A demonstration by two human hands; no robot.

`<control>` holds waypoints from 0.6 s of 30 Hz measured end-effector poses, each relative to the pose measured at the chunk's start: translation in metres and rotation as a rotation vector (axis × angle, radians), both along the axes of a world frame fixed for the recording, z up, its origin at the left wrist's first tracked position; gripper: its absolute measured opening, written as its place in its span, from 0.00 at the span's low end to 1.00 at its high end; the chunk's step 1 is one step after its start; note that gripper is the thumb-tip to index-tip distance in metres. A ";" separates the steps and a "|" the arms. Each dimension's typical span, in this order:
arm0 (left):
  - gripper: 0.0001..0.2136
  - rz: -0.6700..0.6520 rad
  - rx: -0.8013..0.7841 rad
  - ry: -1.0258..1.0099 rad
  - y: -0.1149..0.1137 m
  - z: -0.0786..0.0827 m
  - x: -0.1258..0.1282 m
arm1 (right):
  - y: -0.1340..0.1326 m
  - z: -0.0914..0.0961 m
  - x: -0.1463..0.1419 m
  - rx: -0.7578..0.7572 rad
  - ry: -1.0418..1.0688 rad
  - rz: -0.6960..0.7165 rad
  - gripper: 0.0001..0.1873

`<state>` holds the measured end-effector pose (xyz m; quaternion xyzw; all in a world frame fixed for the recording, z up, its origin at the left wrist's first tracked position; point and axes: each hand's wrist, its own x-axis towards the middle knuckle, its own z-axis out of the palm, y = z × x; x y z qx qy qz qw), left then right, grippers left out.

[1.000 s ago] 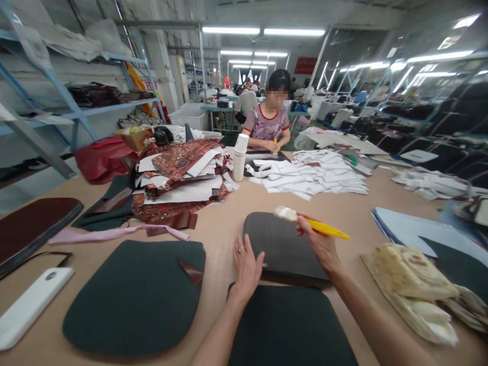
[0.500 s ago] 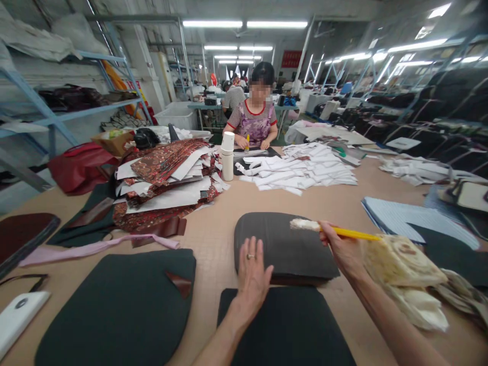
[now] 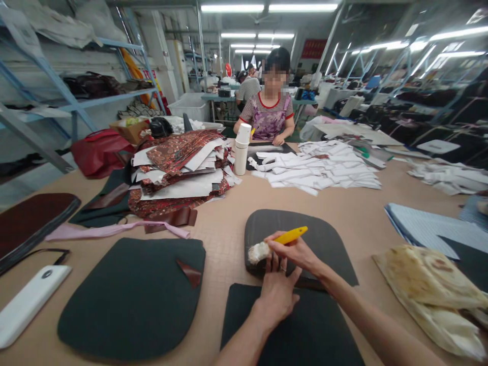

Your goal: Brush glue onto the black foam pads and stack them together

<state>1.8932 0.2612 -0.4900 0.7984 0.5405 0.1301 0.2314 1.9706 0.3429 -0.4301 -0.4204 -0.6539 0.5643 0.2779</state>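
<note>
My right hand (image 3: pixel 295 251) grips a brush (image 3: pixel 292 235) with a yellow handle and pale, glue-caked bristles. The bristle end is over the left edge of a stack of dark grey rounded panels (image 3: pixel 324 244); I cannot tell whether it touches. Fingers extended, my left hand (image 3: pixel 277 292) lies flat at the stack's near edge, partly behind the right hand, and wears a ring. Under the left wrist and nearer to me is a dark green panel (image 3: pixel 297 330). Another dark green panel (image 3: pixel 129 300) lies to the left, with a brown leather scrap (image 3: pixel 189 273) on it.
A caked, yellowish container (image 3: pixel 430 284) stands at the right. Patterned pieces (image 3: pixel 179 173) are piled at the back left beside white cups (image 3: pixel 241 157). White strips (image 3: pixel 324 165) spread before a person across the table (image 3: pixel 224 223). A white power bank (image 3: pixel 32 302) lies far left.
My right hand has carried the brush left from the stack's right side to its left edge. My left hand has shifted slightly right and down. The whole view has turned a little left.
</note>
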 end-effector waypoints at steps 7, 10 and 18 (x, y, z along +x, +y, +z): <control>0.34 -0.006 -0.027 -0.029 -0.001 0.000 -0.002 | 0.015 -0.009 -0.015 0.046 -0.014 0.017 0.13; 0.34 -0.016 0.001 -0.058 -0.002 0.001 -0.006 | 0.023 -0.006 -0.014 0.066 -0.004 -0.049 0.14; 0.33 -0.013 -0.067 -0.079 -0.001 0.006 -0.007 | 0.024 -0.017 -0.015 -0.025 -0.078 0.191 0.11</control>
